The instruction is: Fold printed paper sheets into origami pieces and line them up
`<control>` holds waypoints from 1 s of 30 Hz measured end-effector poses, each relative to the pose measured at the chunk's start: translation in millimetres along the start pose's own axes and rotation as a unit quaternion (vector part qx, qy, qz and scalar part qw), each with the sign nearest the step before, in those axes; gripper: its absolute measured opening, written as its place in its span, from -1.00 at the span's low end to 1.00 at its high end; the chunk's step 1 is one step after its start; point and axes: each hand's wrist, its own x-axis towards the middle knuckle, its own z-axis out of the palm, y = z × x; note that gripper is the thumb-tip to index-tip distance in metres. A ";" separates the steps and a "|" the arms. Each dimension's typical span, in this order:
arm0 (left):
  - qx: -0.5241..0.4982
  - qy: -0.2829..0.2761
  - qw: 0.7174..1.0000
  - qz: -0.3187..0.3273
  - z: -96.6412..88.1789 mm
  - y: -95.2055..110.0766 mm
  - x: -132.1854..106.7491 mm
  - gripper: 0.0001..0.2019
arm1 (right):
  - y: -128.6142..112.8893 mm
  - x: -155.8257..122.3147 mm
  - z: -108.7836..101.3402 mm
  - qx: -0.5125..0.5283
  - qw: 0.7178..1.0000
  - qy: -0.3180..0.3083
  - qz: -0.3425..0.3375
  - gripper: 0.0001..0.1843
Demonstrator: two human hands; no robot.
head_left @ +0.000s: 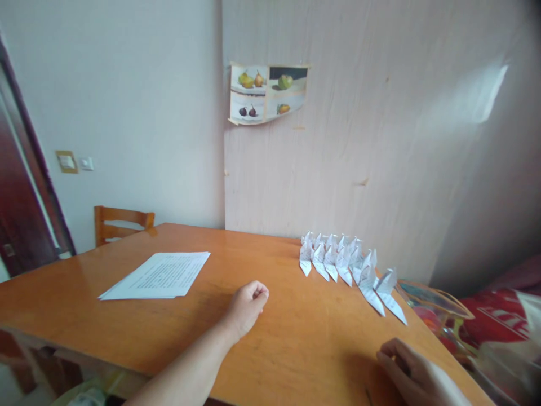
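Observation:
My left hand (248,309) rests on the wooden table (279,344) in a loose fist, with nothing seen in it. To its left lies a small stack of printed paper sheets (158,276), apart from the hand. My right hand (412,372) is low at the right, near the table's edge, its fingers curled in and no object showing between them. Beyond it stand several folded paper figures (343,265) with pointed tips, set in rows; neither hand touches them. A small dark mark or thin thing (368,396) beside my right hand is too small to name.
A wooden chair (124,217) stands behind the table's far left corner. Clear plastic and red bags (499,316) lie beyond the right edge. Behind the table is a board (338,169) with fruit pictures (268,93) taped on. A dark red door (23,186) is at far left.

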 end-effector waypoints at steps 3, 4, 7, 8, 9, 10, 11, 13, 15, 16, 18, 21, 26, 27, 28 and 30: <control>-0.029 -0.009 1.000 -0.001 -0.9 -1.9 -1.5 -0.82 | -18.0 16.9 12.2 -0.024 0.998 -0.056 -0.027 -0.62; -0.041 -0.012 0.999 0.000 -1.0 -2.2 -1.8 -0.82 | -28.1 23.5 16.3 -0.031 0.996 -0.068 -0.043 -0.62; -0.064 -0.013 0.998 -0.004 -0.7 -2.7 -1.1 -0.85 | -66.9 46.9 28.8 -0.042 0.991 -0.078 -0.103 -0.62; -0.062 -0.016 0.998 -0.003 -0.6 -2.8 -0.4 -0.86 | -80.6 56.1 33.9 -0.043 0.988 -0.082 -0.120 -0.61; -0.053 -0.017 0.998 0.001 -0.5 -2.9 0.4 -0.87 | -93.3 65.9 40.1 -0.036 0.987 -0.084 -0.134 -0.62; -0.039 -0.016 0.999 0.005 -0.5 -3.0 1.2 -0.88 | -104.5 76.1 47.7 -0.022 0.986 -0.086 -0.143 -0.63; -0.034 -0.013 0.999 0.004 -0.5 -3.0 1.9 -0.89 | -113.5 86.4 56.7 0.000 0.986 -0.080 -0.146 -0.63; -0.028 -0.009 1.000 0.000 -0.6 -2.7 2.8 -0.88 | -124.1 105.2 78.6 0.045 0.985 -0.074 -0.146 -0.56; -0.021 -0.007 1.000 -0.004 -0.7 -2.0 2.8 -0.88 | -125.0 118.6 102.4 0.050 0.985 -0.077 -0.147 -0.45; -0.018 -0.005 1.000 -0.007 -0.7 -1.7 2.6 -0.88 | -122.4 122.6 113.2 0.028 0.986 -0.076 -0.147 -0.41; -0.011 -0.005 1.000 -0.013 -0.5 -1.0 2.1 -0.88 | -113.7 126.1 130.0 -0.031 0.985 -0.070 -0.154 -0.36; -0.002 -0.006 1.000 -0.023 0.2 -0.6 2.0 -0.87 | -98.8 125.5 140.5 -0.092 0.973 -0.086 -0.191 -0.35; 0.008 -0.011 1.000 -0.028 0.5 -0.3 3.0 -0.89 | -88.9 125.9 138.7 -0.117 0.965 -0.087 -0.219 -0.37; 0.011 -0.012 1.000 -0.026 0.4 -0.3 3.3 -0.89 | -89.1 126.4 138.3 -0.120 0.964 -0.088 -0.222 -0.37; 0.015 -0.012 1.000 -0.025 0.3 -0.3 3.7 -0.88 | -89.4 126.9 138.2 -0.124 0.962 -0.089 -0.224 -0.37; 0.023 -0.011 0.999 -0.021 0.1 -1.0 4.5 -0.86 | -90.3 127.7 138.2 -0.133 0.961 -0.092 -0.226 -0.36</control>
